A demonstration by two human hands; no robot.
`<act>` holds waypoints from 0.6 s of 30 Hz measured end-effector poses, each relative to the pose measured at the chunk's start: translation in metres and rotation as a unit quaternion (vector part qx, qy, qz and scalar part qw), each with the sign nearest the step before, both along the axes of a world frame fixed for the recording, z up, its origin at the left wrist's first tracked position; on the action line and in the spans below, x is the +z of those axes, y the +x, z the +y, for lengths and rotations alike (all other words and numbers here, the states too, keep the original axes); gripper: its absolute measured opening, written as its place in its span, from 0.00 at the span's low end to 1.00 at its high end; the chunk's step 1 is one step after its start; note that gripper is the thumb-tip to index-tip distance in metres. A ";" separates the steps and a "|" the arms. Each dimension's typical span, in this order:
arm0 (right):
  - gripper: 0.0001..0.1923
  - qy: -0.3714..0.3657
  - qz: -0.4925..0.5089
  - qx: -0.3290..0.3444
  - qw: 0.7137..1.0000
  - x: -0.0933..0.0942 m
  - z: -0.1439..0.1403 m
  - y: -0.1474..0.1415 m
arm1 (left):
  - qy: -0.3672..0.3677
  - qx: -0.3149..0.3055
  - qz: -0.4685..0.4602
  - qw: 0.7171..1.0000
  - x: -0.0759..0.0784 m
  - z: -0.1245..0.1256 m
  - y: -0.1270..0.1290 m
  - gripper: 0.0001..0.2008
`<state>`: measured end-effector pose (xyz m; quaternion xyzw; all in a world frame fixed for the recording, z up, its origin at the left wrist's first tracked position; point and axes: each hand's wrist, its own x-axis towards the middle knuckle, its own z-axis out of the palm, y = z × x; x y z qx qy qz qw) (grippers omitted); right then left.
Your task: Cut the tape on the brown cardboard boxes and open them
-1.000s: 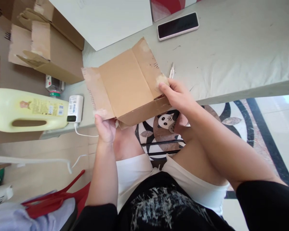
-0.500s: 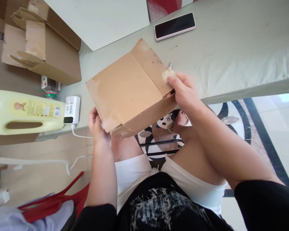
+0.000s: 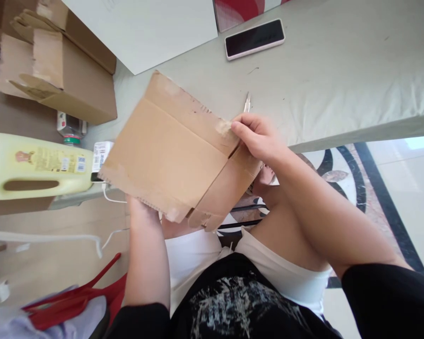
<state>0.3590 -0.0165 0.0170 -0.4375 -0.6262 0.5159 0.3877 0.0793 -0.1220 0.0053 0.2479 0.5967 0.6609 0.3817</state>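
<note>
A flattened-looking brown cardboard box (image 3: 166, 155) is held tilted above my lap and the table's front edge, with its flaps folded out. My right hand (image 3: 257, 136) is closed on the box's right corner, thumb on top beside a pale torn patch and fingers behind. Under the lower left edge is my left hand (image 3: 143, 209), bearing that side; its fingers are hidden by the cardboard. Just beyond my right hand, a slim metal-tipped tool (image 3: 247, 102) lies on the table, its lower part covered.
A phone (image 3: 255, 39) lies farther back on the cloth-covered table (image 3: 332, 70). Other cardboard boxes (image 3: 81, 84) stand at the left. Nearer are a large yellow jug (image 3: 31, 165), a small bottle (image 3: 71, 129) and a white charger (image 3: 101, 155) with a cable. A white panel (image 3: 151, 28) is at the back.
The box has turned counterclockwise and shifted left and toward me. My left hand has gone from its left edge to beneath it. More of the metal-tipped tool shows.
</note>
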 end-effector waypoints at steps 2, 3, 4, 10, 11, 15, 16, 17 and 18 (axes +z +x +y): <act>0.12 -0.007 -0.020 -0.020 1.000 -0.001 0.001 -0.001 | 0.036 0.010 0.012 0.999 0.003 0.007 0.000 0.24; 0.11 -0.003 -0.033 -0.031 0.999 -0.002 0.002 -0.001 | 0.047 0.007 0.012 0.999 0.004 0.009 0.001 0.24; 0.10 0.007 -0.047 -0.044 0.998 -0.004 0.002 -0.001 | 0.053 0.003 0.010 0.999 0.006 0.010 0.001 0.23; 0.16 0.019 -0.110 -0.035 0.993 -0.012 0.004 0.000 | 0.035 -0.019 -0.024 0.999 0.003 0.006 0.001 0.20; 0.18 0.011 -0.117 -0.020 0.993 -0.011 0.003 0.000 | 0.031 -0.019 -0.029 0.999 0.001 0.005 0.000 0.19; 0.21 -0.017 -0.132 0.019 0.991 -0.006 0.001 -0.003 | 0.033 -0.013 -0.035 0.999 -0.003 0.004 -0.001 0.17; 0.20 -0.023 -0.133 0.017 0.991 -0.004 0.001 -0.003 | 0.035 -0.013 -0.036 0.999 -0.002 0.003 0.000 0.17; 0.17 -0.026 -0.134 0.013 0.991 -0.002 0.002 -0.004 | 0.036 -0.015 -0.038 0.999 -0.001 0.003 0.001 0.17; 0.13 -0.027 -0.137 0.009 0.990 0.000 0.002 -0.005 | 0.040 -0.015 -0.039 0.998 0.002 0.003 0.002 0.17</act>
